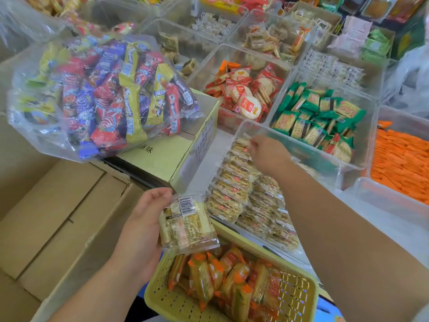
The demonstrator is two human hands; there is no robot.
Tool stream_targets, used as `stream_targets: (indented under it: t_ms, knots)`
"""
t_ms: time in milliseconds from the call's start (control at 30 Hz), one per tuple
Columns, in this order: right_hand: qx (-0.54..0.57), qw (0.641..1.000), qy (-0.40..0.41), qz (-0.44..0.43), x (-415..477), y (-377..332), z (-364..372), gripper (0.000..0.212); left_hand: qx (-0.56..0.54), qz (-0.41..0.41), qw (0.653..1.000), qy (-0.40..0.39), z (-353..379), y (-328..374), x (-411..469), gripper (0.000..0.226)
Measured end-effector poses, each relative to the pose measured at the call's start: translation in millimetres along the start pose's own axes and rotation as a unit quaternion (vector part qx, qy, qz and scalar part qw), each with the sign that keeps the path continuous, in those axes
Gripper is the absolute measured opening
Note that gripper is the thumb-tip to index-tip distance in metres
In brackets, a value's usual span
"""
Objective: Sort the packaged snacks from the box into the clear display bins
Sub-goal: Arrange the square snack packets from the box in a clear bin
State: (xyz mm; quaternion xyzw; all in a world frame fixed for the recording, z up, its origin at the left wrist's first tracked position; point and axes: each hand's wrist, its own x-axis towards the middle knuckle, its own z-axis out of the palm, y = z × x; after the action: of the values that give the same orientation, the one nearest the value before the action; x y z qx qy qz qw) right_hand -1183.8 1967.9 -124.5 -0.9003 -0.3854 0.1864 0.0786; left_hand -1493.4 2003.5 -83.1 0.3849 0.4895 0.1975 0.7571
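Yellow basket (294, 289) right under the lens, perforated, loaded with orange-wrapped packs (232, 275) standing on edge. Just above its far left corner, the left hand (141, 221) grips a clear-wrapped pack (188, 224) of pale crackers. The fingers curl over the pack's top left edge and the palm is behind it, so most of the pack sticks out to the right of the hand, barcode facing up. Across the counter, the right hand (267, 152) reaches into the clear bin (308, 148) beyond the basket. Its fingertips (251, 145) are curled down at the far end of the rows of pale packs (243, 194) lined up inside. They are on the topmost packet there, but whether they pinch it or only touch it, I cannot tell. Left of that bin sits a yellow-green cardboard box (162, 159) with a big clear bag of red, purple and yellow snacks (99, 96) slumped on top. Brown cartons (58, 217) fill the near left. Further back on the counter, more bins: red-wrapped round crackers (243, 89), green-wrapped crackers (320, 117), and at the right edge a heap of orange sticks (404, 163).
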Motion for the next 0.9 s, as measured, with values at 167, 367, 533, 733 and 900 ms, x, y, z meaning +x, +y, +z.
stream_targets:
  t_ms: [167, 367, 533, 733, 900]
  knots:
    - [0.04, 0.999, -0.006, 0.004, -2, 5, 10, 0.041, -0.021, 0.014, 1.0, -0.008, 0, 5, 3, 0.018]
    - [0.08, 0.981, 0.056, -0.165, -76, -5, 5, 0.069, -0.078, -0.026, 0.997, 0.012, 7, 10, -1, 0.027]
    - [0.125, 0.925, 0.089, -0.348, -159, -14, 17, 0.053, -0.09, -0.092, 0.991, -0.03, 19, 14, -7, 0.026]
    - [0.5, 0.863, 0.036, -0.069, -212, -23, 20, 0.031, 0.132, -0.123, 0.97, -0.163, 25, 7, -15, 0.072]
    - [0.615, 0.787, 0.013, 0.048, -227, -28, 26, 0.027, 0.119, -0.065, 0.978, -0.156, 32, 1, -20, 0.046]
